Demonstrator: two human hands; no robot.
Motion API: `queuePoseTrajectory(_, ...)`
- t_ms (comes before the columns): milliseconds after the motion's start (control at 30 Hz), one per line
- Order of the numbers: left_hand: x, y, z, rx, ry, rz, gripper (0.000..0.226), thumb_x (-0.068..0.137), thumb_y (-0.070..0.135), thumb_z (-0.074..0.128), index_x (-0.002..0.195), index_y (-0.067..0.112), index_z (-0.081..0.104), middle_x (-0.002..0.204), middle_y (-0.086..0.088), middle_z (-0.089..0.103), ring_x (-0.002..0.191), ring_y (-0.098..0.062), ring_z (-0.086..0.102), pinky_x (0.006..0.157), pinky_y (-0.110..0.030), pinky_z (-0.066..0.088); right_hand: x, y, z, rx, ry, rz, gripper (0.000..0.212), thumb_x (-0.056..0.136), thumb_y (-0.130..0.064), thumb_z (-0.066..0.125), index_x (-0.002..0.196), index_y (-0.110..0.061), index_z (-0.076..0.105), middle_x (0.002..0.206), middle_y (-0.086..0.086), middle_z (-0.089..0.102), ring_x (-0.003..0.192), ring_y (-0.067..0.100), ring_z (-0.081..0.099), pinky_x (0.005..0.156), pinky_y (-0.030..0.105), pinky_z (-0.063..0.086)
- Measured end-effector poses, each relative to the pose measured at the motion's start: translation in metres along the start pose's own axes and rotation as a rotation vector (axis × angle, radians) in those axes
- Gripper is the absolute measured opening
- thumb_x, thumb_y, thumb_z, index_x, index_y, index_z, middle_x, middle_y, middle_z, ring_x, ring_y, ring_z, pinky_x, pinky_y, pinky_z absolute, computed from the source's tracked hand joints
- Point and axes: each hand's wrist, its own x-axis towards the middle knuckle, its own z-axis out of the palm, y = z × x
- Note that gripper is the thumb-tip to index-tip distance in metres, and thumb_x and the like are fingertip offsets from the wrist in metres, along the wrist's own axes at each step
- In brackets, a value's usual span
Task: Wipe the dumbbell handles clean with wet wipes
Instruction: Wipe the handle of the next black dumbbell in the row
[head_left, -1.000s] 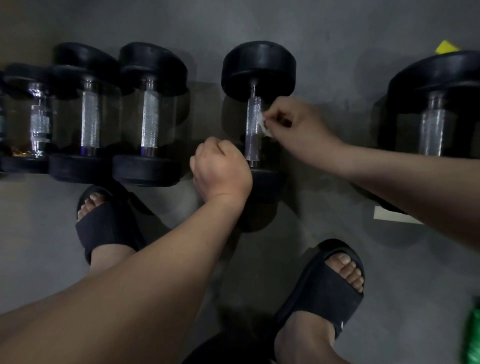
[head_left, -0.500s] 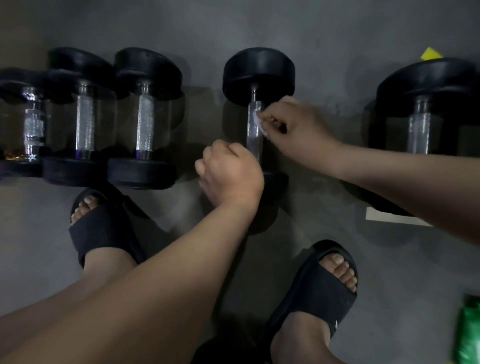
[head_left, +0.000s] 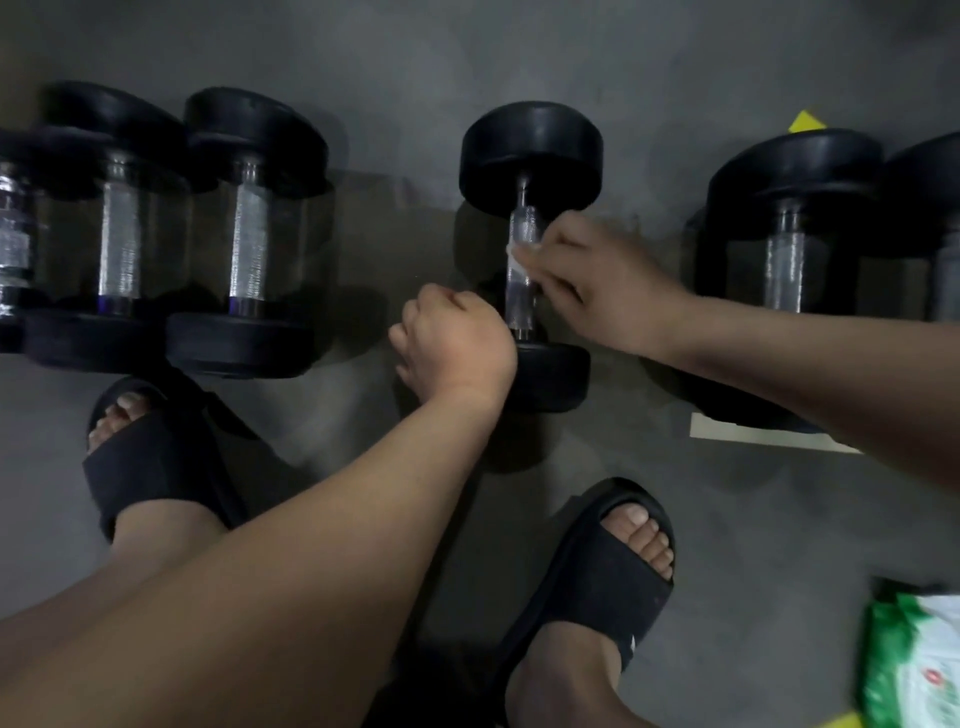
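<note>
On a grey concrete floor (head_left: 727, 519) a row of black-headed dumbbells (head_left: 248, 234) lies side by side, the middle dumbbell (head_left: 530, 150) set apart from its neighbours. The right hand (head_left: 602, 286) pinches a small white wet wipe (head_left: 517, 258) against the upper half of its knurled steel handle (head_left: 520, 299), while the left hand (head_left: 457, 348) is curled into a fist beside the handle's near end, and whether it grips anything is hidden. A green-and-white wipe packet (head_left: 914, 670) lies at the lower right, near a black slide sandal (head_left: 597, 582).
</note>
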Motion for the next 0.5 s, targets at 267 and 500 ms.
queuePoseTrajectory(267, -0.014, 0.005, 0.011, -0.048, 0.025, 0.069, 0.028, 0.099, 0.025, 0.036, 0.105, 0.016, 0.062, 0.124, -0.006, 0.059, 0.119, -0.031, 0.045, 0.097, -0.042, 0.037, 0.021, 0.01, -0.006, -0.259, -0.068, 0.187, 0.037, 0.104, -0.025, 0.044, 0.141, -0.022, 0.049, 0.111, 0.014, 0.052, 0.082, 0.033, 0.055, 0.064, 0.036, 0.039)
queuePoseTrajectory(500, -0.006, 0.0, 0.005, -0.076, 0.033, 0.072, 0.028, 0.099, 0.025, 0.036, 0.103, 0.015, 0.063, 0.121, -0.005, 0.06, 0.118, -0.029, 0.046, 0.099, -0.041, 0.038, 0.007, 0.015, -0.013, -0.343, -0.246, 0.054, 0.05, 0.102, -0.028, 0.035, 0.152, -0.023, 0.041, 0.11, 0.011, 0.049, 0.085, 0.027, 0.05, 0.067, 0.033, 0.034)
